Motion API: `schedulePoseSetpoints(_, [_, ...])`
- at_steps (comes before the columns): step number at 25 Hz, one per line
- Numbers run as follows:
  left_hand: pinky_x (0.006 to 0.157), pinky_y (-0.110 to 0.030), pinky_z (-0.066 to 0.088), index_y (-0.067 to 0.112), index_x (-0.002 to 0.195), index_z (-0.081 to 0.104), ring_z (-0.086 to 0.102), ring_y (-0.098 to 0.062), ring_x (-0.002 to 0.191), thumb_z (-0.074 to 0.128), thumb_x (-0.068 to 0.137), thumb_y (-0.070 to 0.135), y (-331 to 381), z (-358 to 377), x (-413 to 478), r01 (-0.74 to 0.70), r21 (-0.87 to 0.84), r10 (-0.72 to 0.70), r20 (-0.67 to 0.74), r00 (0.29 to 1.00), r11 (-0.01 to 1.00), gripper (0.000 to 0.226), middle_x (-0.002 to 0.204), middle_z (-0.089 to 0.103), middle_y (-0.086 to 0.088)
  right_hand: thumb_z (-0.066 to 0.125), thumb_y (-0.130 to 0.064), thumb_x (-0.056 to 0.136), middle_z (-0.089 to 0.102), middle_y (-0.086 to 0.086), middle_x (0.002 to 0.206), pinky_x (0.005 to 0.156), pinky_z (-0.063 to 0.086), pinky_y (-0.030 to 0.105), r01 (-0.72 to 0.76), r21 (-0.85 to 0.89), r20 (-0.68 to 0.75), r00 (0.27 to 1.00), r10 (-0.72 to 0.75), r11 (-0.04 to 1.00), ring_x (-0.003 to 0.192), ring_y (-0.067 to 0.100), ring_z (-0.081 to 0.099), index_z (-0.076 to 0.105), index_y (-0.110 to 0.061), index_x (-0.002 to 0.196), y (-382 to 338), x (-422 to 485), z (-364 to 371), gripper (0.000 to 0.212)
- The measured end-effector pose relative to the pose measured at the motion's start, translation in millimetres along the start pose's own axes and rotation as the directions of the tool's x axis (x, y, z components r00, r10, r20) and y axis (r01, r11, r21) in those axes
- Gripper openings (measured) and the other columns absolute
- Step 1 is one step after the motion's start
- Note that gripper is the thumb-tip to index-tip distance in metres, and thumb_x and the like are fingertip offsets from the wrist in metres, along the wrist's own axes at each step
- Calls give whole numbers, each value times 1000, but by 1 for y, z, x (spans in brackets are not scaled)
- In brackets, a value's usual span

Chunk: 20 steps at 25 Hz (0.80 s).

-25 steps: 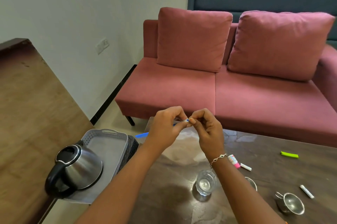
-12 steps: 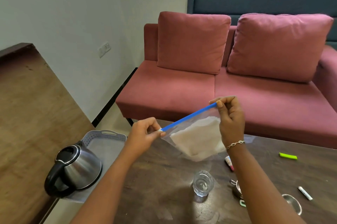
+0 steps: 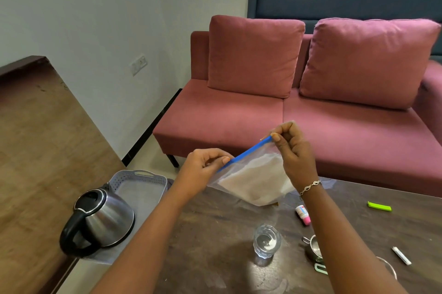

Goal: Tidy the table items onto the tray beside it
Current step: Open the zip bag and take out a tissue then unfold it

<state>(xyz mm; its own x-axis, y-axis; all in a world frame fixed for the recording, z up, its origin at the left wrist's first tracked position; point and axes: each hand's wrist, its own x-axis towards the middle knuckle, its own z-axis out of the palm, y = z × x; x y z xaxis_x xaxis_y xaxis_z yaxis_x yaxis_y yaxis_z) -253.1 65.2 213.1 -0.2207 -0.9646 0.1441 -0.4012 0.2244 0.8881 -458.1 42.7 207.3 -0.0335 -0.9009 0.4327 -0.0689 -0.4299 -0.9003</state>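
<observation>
A clear zip bag (image 3: 253, 181) with a blue seal strip and white powder inside hangs above the dark table (image 3: 215, 234). My left hand (image 3: 203, 169) pinches the lower left end of the strip. My right hand (image 3: 294, 150) pinches the raised right end. The grey tray (image 3: 143, 188) stands left of the table, with a steel kettle (image 3: 102, 219) on its near part. On the table are a glass of water (image 3: 266, 241), a small pink-capped tube (image 3: 302, 214), a steel cup (image 3: 313, 248) partly hidden by my right forearm, a white stick (image 3: 401, 255) and a green clip (image 3: 379, 206).
A red sofa (image 3: 311, 121) with two cushions stands just beyond the table's far edge. A brown wooden surface (image 3: 35, 150) lies left of the tray. A white wall runs along the left.
My hands, together at the seal a second ago, have drawn apart along the blue strip. The bag has since been held stretched, and the view has shifted slightly.
</observation>
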Motion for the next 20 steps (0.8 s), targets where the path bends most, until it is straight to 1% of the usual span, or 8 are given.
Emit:
schedulePoseSetpoints(4, [80,-32,53,17,87,74,67,-21,84,60,86,5,7,-1,4,50,-22,-49,42,998,999,18,84,73,-1,49,-19,84,57,-14,70,64,41,12,-4,-31,-4,1000,3,1000,68,4,48,49,-27,75,-1,-4,1,12])
schedulePoseSetpoints(7, [84,-34,55,15,87,74,68,-21,88,61,84,1,9,-1,5,87,-27,-84,98,992,996,19,91,74,-7,48,-17,84,52,-9,70,63,40,11,3,-26,8,1000,-3,1000,66,3,46,49,-24,75,-2,-5,2,11])
schedulePoseSetpoints(10, [84,-33,55,17,84,73,68,-17,86,62,84,1,11,1,4,106,-2,-105,129,986,994,20,89,73,-5,48,-16,84,51,-5,70,62,39,12,-3,-14,13,1000,3,1000,66,5,45,49,-23,75,-2,-6,3,11])
schedulePoseSetpoints(12, [83,-31,55,15,85,73,66,-12,82,63,83,1,12,3,2,85,17,-87,143,986,996,18,84,72,0,48,-15,84,50,-2,71,61,39,13,-9,-14,23,1000,9,1000,66,8,44,49,-23,75,-1,-7,4,11])
schedulePoseSetpoints(14, [82,-30,55,12,87,73,66,-10,80,63,82,0,13,5,1,45,35,-50,152,987,998,16,83,71,3,48,-14,85,51,-1,71,61,40,13,-13,-6,37,999,13,1000,65,5,46,49,-22,75,-1,-9,7,12])
schedulePoseSetpoints(17, [78,-27,55,15,90,73,66,-10,82,64,82,3,14,8,2,-39,114,20,160,987,993,17,86,71,3,48,-13,85,50,-3,69,60,41,12,-17,3,53,998,17,1000,61,-1,47,48,-22,75,-2,-11,11,13])
schedulePoseSetpoints(20, [76,-25,55,12,91,73,66,-11,81,62,81,2,15,12,2,-82,180,53,159,986,980,18,88,71,2,48,-13,84,49,-4,68,60,41,14,-19,-7,63,998,19,1000,60,0,45,48,-21,75,-1,-12,14,13])
